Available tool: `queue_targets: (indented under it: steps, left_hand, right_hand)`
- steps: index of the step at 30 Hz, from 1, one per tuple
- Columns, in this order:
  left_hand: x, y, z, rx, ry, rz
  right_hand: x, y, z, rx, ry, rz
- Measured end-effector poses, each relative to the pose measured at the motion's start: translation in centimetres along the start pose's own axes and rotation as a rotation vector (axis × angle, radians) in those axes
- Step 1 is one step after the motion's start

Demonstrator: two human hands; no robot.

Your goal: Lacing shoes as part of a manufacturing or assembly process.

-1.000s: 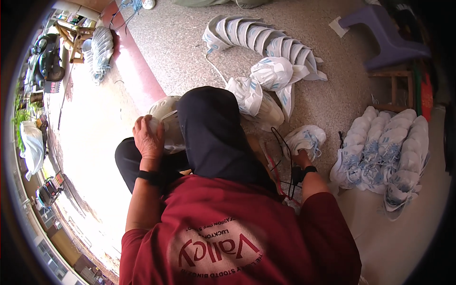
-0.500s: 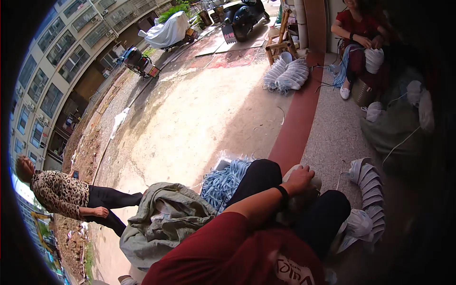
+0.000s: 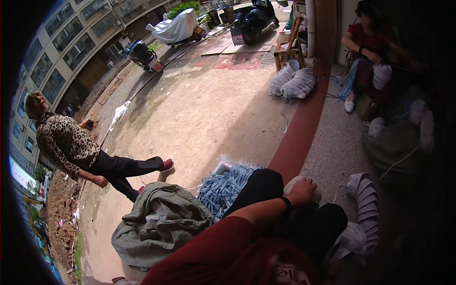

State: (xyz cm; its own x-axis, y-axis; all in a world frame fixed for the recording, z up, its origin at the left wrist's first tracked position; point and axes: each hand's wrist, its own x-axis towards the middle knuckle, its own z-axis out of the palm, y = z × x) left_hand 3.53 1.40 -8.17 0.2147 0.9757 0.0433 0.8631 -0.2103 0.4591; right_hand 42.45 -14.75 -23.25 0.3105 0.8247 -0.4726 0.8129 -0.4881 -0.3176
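Note:
My left hand (image 3: 302, 191), a black band at its wrist, is closed with curled fingers over a pale beige rounded piece (image 3: 293, 182) between my knees. My own fingers and wrist partly hide this piece, so its kind does not show. Beyond my left knee lies a heap of light blue straps (image 3: 227, 186) with clear plastic behind it. Beside my right knee a curved stack of white nested cup-shaped pieces (image 3: 366, 202) lies on the floor, a white plastic-like bundle (image 3: 352, 237) against its near end. No part of my right hand can be made out.
A grey-green cloth sack (image 3: 159, 225) is at my left. One person in a leopard-print top (image 3: 71, 142) walks there; another in red (image 3: 373, 42) sits at the far right, a white piece on the lap. More white stacks (image 3: 292, 81) lie by a bamboo chair (image 3: 288, 47). Scooters (image 3: 251, 23) stand beyond.
The walking person has stepped nearer, a foot forward. The seated person's one arm has swung outward. My left hand stays on the beige piece; the view has shifted slightly.

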Motion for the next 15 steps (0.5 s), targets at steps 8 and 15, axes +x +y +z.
queue_targets:
  steps: [8,15]
  left_hand:
    - [0.2,0.2,1.0,0.025,0.041,0.052]
    - [-0.2,-0.4,1.0,0.045,0.053,0.036]
  right_hand:
    - [7.6,4.9,7.5,0.500,0.163,0.056]
    - [10.4,2.3,10.2,0.424,0.238,0.111]
